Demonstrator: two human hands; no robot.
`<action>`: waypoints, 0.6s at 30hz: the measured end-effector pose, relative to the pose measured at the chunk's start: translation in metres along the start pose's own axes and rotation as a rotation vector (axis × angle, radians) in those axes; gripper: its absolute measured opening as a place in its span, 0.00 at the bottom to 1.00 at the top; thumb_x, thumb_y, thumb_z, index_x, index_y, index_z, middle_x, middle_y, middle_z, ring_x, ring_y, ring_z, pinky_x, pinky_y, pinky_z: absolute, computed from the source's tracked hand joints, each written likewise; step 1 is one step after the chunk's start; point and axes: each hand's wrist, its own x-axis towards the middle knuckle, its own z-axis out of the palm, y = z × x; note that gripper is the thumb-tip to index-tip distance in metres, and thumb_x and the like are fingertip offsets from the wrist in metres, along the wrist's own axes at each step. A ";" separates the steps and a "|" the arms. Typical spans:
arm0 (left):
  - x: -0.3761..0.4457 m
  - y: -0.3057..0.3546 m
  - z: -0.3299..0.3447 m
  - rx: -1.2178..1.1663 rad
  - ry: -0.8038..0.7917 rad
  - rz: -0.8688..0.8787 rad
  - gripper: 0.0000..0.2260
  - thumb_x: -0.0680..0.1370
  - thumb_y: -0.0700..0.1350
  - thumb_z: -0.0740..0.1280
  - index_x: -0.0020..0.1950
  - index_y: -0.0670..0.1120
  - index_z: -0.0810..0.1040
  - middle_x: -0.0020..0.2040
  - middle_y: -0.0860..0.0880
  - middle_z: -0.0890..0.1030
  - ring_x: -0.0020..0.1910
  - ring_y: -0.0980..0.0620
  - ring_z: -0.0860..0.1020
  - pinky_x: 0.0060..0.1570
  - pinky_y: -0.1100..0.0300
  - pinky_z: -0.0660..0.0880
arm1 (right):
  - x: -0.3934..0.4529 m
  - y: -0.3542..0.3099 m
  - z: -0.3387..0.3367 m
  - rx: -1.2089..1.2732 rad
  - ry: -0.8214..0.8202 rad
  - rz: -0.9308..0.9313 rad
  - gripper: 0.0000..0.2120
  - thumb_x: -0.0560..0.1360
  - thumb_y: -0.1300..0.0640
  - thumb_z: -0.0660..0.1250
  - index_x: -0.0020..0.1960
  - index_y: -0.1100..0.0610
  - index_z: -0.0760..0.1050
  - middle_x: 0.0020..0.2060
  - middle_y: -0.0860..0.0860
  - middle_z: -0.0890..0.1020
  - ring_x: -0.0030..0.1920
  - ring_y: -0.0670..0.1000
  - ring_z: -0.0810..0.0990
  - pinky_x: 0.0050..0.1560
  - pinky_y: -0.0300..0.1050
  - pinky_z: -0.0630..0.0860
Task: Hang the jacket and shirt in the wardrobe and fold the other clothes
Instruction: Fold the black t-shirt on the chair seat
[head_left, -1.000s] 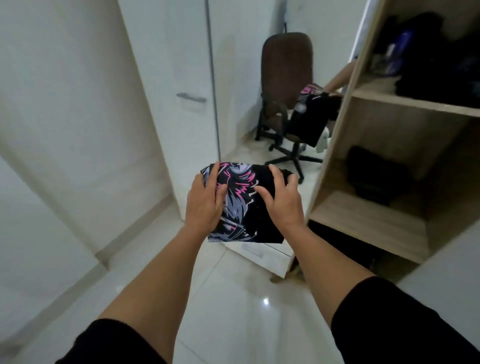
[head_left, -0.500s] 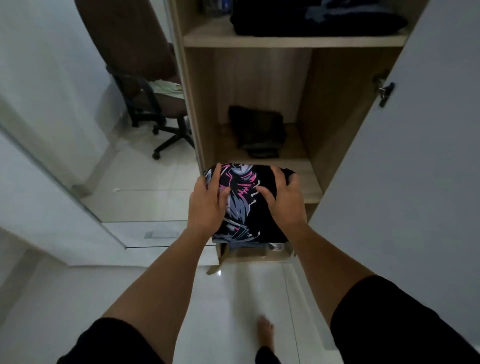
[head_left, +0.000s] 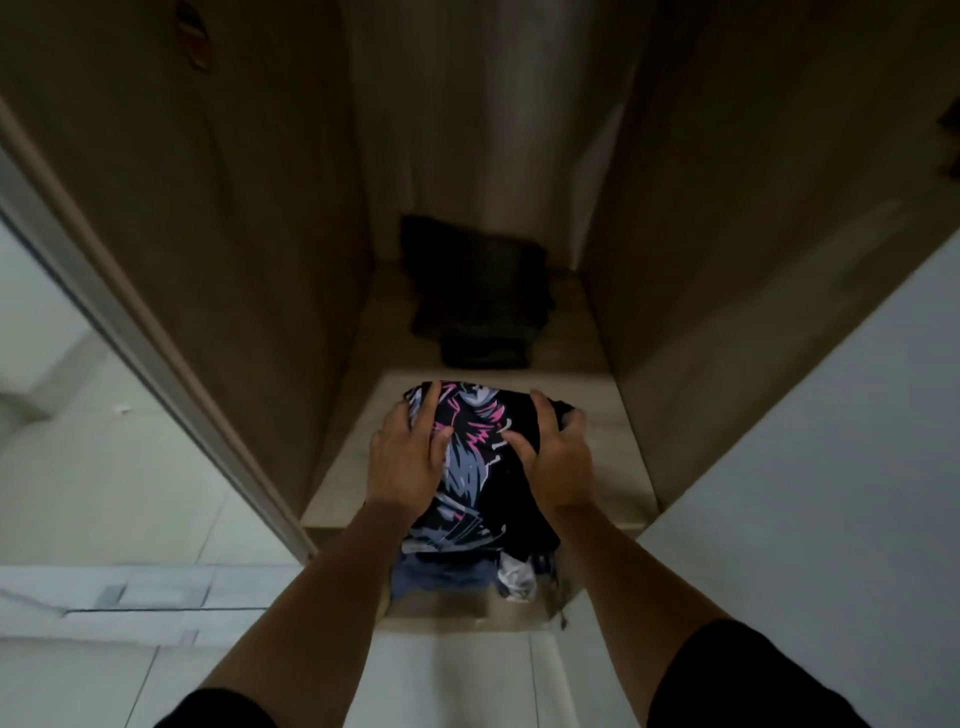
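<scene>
folded black garment (head_left: 475, 462) with pink and grey print, held between both hands over front part of wooden shelf (head_left: 618, 457) inside wardrobe (head_left: 218, 234); resting on the board or just above it, cannot tell. left hand (head_left: 408, 460) gripping left edge, fingers laid over top. right hand (head_left: 558, 460) gripping right edge, thumb on the print, fingers curled round far corner. dark folded pile (head_left: 480, 301) further back on same shelf, apart from held garment. below shelf edge, blue cloth (head_left: 441, 574) and something crumpled, pale. white door (head_left: 831, 441) at right.
</scene>
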 end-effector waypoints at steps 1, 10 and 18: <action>0.010 0.000 0.007 -0.010 -0.007 -0.002 0.25 0.81 0.53 0.52 0.77 0.53 0.49 0.68 0.39 0.66 0.65 0.42 0.66 0.61 0.50 0.65 | 0.012 0.004 0.004 0.004 -0.009 -0.001 0.31 0.76 0.45 0.63 0.75 0.54 0.60 0.65 0.64 0.64 0.61 0.61 0.72 0.60 0.51 0.72; 0.019 -0.010 0.027 -0.179 -0.134 -0.089 0.27 0.77 0.63 0.55 0.75 0.62 0.51 0.77 0.47 0.43 0.75 0.43 0.55 0.72 0.47 0.55 | 0.018 0.027 0.032 -0.185 -0.060 -0.017 0.40 0.70 0.26 0.39 0.75 0.47 0.53 0.72 0.65 0.60 0.71 0.66 0.61 0.64 0.61 0.66; 0.021 -0.011 0.042 -0.349 -0.228 -0.244 0.29 0.79 0.57 0.56 0.74 0.63 0.42 0.76 0.47 0.34 0.76 0.38 0.46 0.71 0.44 0.59 | 0.015 0.028 0.060 -0.082 -0.124 -0.001 0.32 0.77 0.32 0.41 0.74 0.49 0.55 0.70 0.70 0.59 0.67 0.71 0.65 0.59 0.65 0.71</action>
